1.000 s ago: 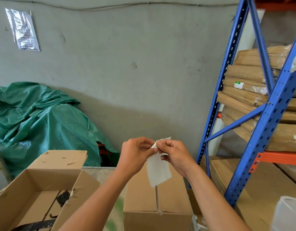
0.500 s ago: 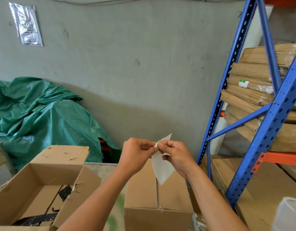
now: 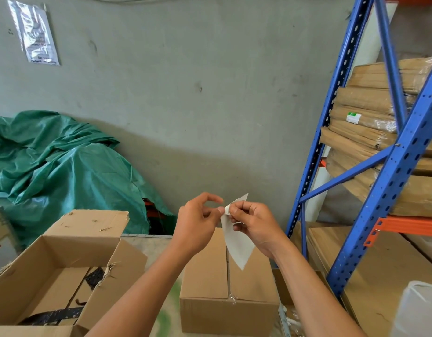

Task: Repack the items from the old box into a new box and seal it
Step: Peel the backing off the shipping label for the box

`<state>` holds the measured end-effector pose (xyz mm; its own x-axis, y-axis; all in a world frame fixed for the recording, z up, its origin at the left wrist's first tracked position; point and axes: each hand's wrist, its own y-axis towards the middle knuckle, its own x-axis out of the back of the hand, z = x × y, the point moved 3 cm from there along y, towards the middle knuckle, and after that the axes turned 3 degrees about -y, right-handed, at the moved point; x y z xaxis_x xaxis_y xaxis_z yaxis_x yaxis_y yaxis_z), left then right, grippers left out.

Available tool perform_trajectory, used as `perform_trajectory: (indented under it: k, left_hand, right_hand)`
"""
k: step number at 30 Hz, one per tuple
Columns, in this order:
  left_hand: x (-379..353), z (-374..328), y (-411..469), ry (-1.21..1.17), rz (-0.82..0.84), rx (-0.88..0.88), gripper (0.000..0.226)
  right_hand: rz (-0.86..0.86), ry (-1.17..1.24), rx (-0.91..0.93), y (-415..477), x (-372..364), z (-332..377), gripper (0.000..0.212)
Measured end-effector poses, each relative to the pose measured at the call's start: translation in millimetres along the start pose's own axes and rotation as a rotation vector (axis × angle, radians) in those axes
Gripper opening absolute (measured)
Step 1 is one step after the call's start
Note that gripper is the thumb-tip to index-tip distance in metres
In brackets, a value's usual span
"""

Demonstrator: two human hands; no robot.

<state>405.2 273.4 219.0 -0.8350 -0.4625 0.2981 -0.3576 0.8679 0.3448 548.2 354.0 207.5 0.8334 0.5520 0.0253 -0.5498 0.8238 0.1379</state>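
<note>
A blue steel rack [image 3: 389,171] loaded with flat brown-wrapped bundles [image 3: 370,110] fills the right side, and a green tarpaulin [image 3: 64,166] is heaped against the grey wall at left. On the tabletop [image 3: 151,246] the old cardboard box [image 3: 52,276] stands open (flaps up, one edge torn), just beside the new box [image 3: 224,288], whose top flaps are shut. Above the new box, the right hand [image 3: 253,224] pinches a white label sheet [image 3: 236,239] between thumb and fingers, while the left hand [image 3: 198,222] nips its peeling corner, other fingers loosely curled.
</note>
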Motion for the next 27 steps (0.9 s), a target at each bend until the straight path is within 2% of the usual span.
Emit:
perform_trajectory:
  k: [7, 11, 15, 18, 23, 27]
  left_hand:
    - [3, -12, -5, 0.160, -0.055, -0.160, 0.010]
    - [7, -12, -3, 0.244, -0.040, -0.176, 0.026]
    - [7, -15, -2, 0.265, -0.033, -0.193, 0.022]
    - [7, -17, -5, 0.238, -0.051, -0.177, 0.009]
    - [10, -15, -7, 0.166, -0.124, -0.098, 0.011]
    - [20, -3, -5, 0.122, -0.195, -0.006, 0.010]
  right_hand:
    - [-0.024, -0.084, 0.062, -4, 0, 5, 0.021]
    - [-0.044, -0.151, 0.111, -6, 0, 6, 0.023]
    - [-0.058, -0.177, 0.122, -7, -1, 6, 0.024]
    - [-0.049, -0.182, 0.122, -6, -2, 5, 0.026]
    - [-0.022, -0.249, 0.090, -4, -7, 3, 0.019]
    - [-0.084, -0.238, 0.029, -3, -2, 1, 0.013]
